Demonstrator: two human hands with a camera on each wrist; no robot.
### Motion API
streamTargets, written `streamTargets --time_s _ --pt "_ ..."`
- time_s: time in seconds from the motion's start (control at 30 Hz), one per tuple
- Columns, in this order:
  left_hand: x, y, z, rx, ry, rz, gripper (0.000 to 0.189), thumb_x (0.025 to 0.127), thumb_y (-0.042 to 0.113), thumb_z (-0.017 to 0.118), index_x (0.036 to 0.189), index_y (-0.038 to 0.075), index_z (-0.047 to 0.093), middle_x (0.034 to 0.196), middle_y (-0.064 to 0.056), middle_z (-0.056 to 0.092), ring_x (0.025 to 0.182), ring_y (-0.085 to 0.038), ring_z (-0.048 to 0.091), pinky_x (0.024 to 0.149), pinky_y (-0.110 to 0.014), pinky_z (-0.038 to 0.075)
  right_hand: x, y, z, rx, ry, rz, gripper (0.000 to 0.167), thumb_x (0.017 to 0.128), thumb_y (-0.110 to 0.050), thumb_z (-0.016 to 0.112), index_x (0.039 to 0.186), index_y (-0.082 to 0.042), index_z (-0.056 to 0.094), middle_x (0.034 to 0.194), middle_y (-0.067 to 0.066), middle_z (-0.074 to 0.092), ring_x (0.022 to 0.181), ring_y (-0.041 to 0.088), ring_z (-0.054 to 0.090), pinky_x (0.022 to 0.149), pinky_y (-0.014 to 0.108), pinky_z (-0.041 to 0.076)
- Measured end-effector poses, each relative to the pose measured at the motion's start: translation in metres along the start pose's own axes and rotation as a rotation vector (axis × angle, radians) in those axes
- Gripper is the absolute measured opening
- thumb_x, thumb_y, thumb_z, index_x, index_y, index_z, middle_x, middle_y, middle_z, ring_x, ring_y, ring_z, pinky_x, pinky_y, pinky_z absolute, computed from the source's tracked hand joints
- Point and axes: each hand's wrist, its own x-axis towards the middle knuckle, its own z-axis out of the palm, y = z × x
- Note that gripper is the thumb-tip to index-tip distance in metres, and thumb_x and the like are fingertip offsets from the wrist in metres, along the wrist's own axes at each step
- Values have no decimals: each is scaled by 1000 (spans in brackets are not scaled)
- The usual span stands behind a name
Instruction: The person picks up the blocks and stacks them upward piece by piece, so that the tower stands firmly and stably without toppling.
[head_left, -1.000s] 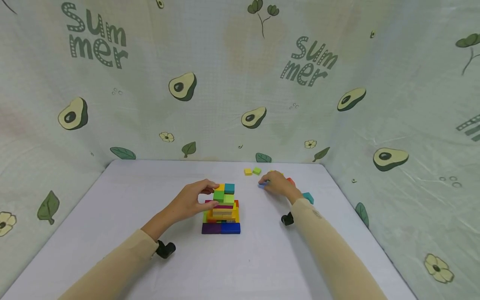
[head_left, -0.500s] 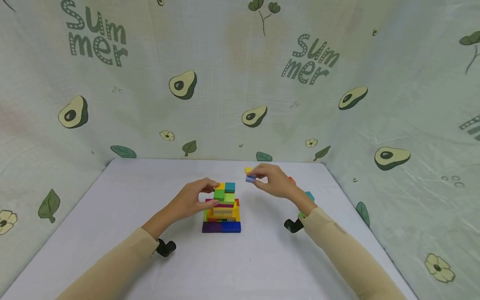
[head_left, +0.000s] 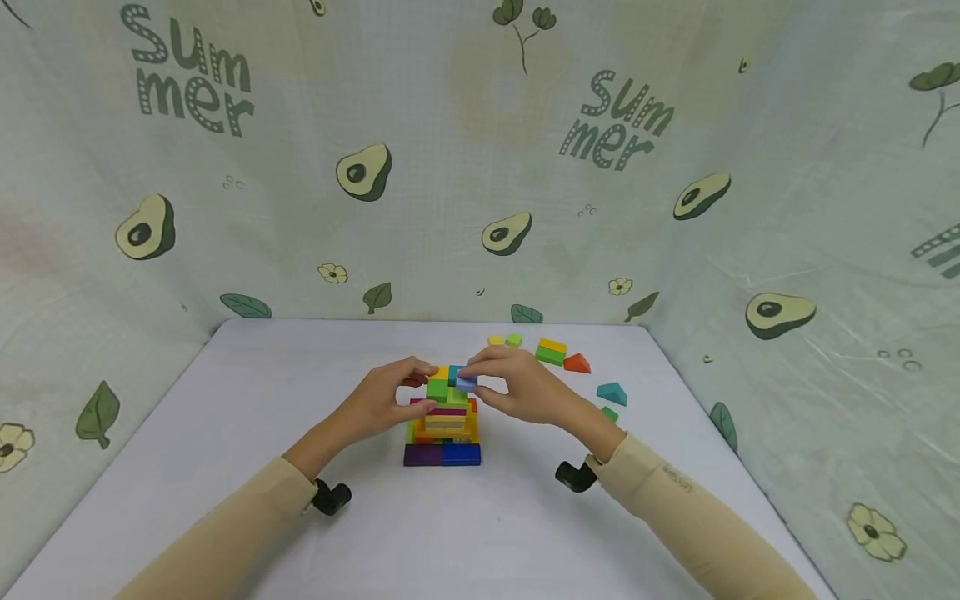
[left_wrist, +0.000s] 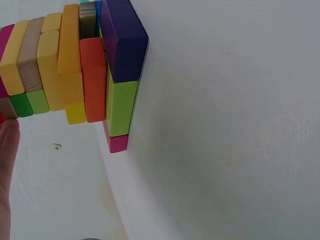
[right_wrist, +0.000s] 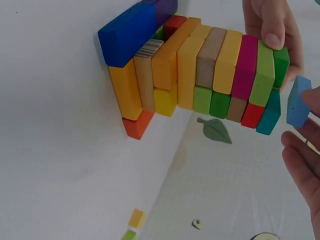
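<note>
A stepped tower of coloured wooden blocks [head_left: 447,422] stands mid-table, with purple and blue blocks [head_left: 442,455] at its foot. My left hand [head_left: 378,403] holds its upper left side, thumb in front and fingers toward the back. In the right wrist view the left thumb [right_wrist: 274,39] lies against a green block [right_wrist: 281,65] at the top. My right hand [head_left: 528,387] pinches a small light blue block [right_wrist: 298,102]. That block is just above the tower's top right, beside a teal block [right_wrist: 270,112], with a narrow gap showing. A left finger [left_wrist: 7,160] reaches the tower's far side.
Loose blocks lie at the back right: yellow [head_left: 496,340], lime [head_left: 513,340], a yellow one with a green one [head_left: 551,353], red [head_left: 577,363], teal [head_left: 612,393] and green [head_left: 610,413]. A patterned cloth [head_left: 435,275] rises behind the white table [head_left: 300,358].
My right hand has picked up the light blue block from the back right and carried it left to the tower's top. The left hand has stayed on the tower.
</note>
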Motion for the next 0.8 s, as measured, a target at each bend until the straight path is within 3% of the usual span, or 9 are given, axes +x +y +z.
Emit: streamTargets --time_s 0.27,0.63,0.8 --pt "0 -1 2 -9 -2 18 49 93 28 86 135 14 63 133 -4 70 120 -25 70 102 -47 59 -1 -2 10 -15 -41 -11 29 98 -10 78 127 -9 77 126 5 72 119 20 68 99 27 59" --pt "0 -3 3 7 6 21 49 93 28 86 134 14 64 133 -4 71 120 -25 70 102 -49 59 -4 5 21 -35 21 -68 25 96 -9 80 121 -9 79 123 5 71 116 19 67 98 27 59" --pt "0 -2 2 34 25 39 47 93 28 85 133 14 64 132 -3 71 118 -23 71 101 -43 60 -4 4 23 -37 39 -81 26 96 -8 80 121 -9 80 123 5 71 116 19 67 98 26 59"
